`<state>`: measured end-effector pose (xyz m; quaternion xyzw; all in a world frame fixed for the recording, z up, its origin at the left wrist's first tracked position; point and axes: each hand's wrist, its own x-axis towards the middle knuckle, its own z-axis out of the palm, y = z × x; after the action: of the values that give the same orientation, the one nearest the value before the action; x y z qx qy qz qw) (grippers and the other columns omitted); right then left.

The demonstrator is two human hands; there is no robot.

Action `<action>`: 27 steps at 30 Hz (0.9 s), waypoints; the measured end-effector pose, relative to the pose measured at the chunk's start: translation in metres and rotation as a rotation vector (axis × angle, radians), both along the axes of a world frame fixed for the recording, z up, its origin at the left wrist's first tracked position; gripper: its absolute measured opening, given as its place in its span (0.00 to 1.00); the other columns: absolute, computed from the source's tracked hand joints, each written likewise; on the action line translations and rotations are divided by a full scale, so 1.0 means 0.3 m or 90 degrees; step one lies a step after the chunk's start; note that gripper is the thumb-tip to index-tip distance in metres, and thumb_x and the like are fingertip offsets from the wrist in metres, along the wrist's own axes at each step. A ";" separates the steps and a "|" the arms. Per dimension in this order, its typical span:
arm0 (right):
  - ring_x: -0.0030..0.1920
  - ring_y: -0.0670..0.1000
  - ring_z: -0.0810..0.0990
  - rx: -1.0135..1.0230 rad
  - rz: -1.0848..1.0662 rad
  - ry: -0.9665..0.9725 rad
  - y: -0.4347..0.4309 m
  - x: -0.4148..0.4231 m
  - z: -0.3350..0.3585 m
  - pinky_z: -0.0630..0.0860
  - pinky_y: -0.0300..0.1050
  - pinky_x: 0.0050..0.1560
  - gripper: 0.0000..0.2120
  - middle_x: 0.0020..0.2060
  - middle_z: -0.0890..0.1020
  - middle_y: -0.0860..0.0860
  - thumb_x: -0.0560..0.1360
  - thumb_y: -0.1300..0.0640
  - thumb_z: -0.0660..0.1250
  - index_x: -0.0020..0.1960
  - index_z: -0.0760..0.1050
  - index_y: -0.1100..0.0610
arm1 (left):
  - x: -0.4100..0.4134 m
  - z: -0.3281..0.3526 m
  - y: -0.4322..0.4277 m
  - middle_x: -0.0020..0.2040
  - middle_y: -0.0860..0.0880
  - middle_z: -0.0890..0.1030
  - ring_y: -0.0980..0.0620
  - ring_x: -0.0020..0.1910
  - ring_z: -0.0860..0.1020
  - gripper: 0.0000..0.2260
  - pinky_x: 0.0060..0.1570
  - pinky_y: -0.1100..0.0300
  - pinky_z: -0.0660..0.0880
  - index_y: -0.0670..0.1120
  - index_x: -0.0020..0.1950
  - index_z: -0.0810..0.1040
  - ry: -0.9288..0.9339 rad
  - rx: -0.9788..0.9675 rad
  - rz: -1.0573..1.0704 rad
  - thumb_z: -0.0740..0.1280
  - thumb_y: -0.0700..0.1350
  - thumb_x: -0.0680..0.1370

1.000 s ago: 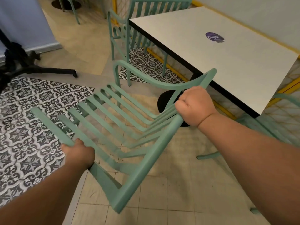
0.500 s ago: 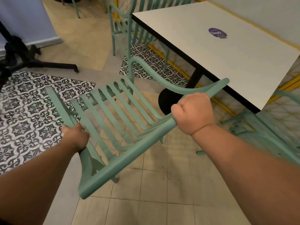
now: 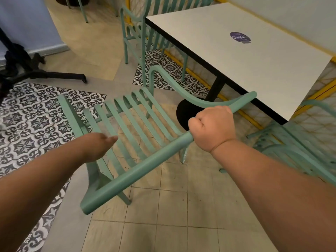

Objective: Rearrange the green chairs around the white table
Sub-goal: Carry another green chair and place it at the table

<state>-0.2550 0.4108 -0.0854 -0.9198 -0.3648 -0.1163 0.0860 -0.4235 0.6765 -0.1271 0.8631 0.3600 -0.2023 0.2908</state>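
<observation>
Beside one white table [image 3: 236, 57], three green chairs [image 3: 138, 128], right hand [image 3: 212, 128] gripping one, left hand [image 3: 96, 146] spread

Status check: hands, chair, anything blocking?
Right hand fisted on green chair top rail. Left hand off, open beside the slats. White table edge close ahead; second chair at right.

We are seeing a mint-green slatted chair [image 3: 138, 128], with a second chair [image 3: 143, 33] of the same green at the table's far edge and a third [image 3: 298, 148], blurred, near its right corner. We are finding the table [image 3: 227, 57] white on top with a black edge, a purple round sticker [image 3: 240, 37] near its far side, and a black base [image 3: 185, 113]. We are noting beige floor tiles [image 3: 172, 206], black-and-white patterned tiles [image 3: 32, 120], a yellow strip [image 3: 200, 77], and a black stand [image 3: 45, 74].
</observation>
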 end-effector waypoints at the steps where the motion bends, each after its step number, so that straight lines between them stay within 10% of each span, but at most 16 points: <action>1: 0.29 0.54 0.68 -0.001 0.000 0.000 0.002 0.000 0.001 0.64 0.53 0.43 0.20 0.21 0.65 0.48 0.71 0.47 0.50 0.22 0.61 0.52 | -0.014 0.078 -0.043 0.72 0.45 0.75 0.43 0.70 0.72 0.31 0.69 0.45 0.67 0.50 0.75 0.71 -0.041 -0.019 -0.028 0.51 0.68 0.81; 4: 0.30 0.54 0.69 -0.008 0.000 0.009 -0.003 -0.004 0.010 0.66 0.53 0.44 0.20 0.22 0.66 0.48 0.71 0.46 0.49 0.23 0.61 0.52 | -0.073 0.284 -0.237 0.54 0.64 0.79 0.57 0.54 0.79 0.34 0.51 0.53 0.74 0.65 0.64 0.76 -0.128 -0.123 -0.115 0.49 0.80 0.69; 8: 0.30 0.54 0.68 -0.026 0.015 0.019 -0.009 0.004 0.019 0.65 0.52 0.42 0.20 0.22 0.66 0.48 0.70 0.45 0.47 0.23 0.61 0.53 | -0.079 0.267 -0.445 0.35 0.54 0.78 0.58 0.31 0.77 0.16 0.29 0.60 0.70 0.57 0.44 0.69 -0.131 0.081 -0.225 0.56 0.68 0.79; 27: 0.32 0.55 0.78 -0.208 0.053 0.092 -0.123 0.272 0.105 0.77 0.55 0.38 0.36 0.30 0.79 0.56 0.75 0.31 0.46 0.31 0.77 0.57 | -0.046 0.112 -0.429 0.28 0.54 0.74 0.59 0.25 0.73 0.20 0.24 0.62 0.66 0.56 0.38 0.65 -0.202 0.270 -0.212 0.54 0.70 0.78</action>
<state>-0.1733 0.3740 -0.0539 -0.9117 -0.4092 0.0146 -0.0336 -0.4374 0.5477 -0.0935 0.9724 0.1978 -0.0302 0.1201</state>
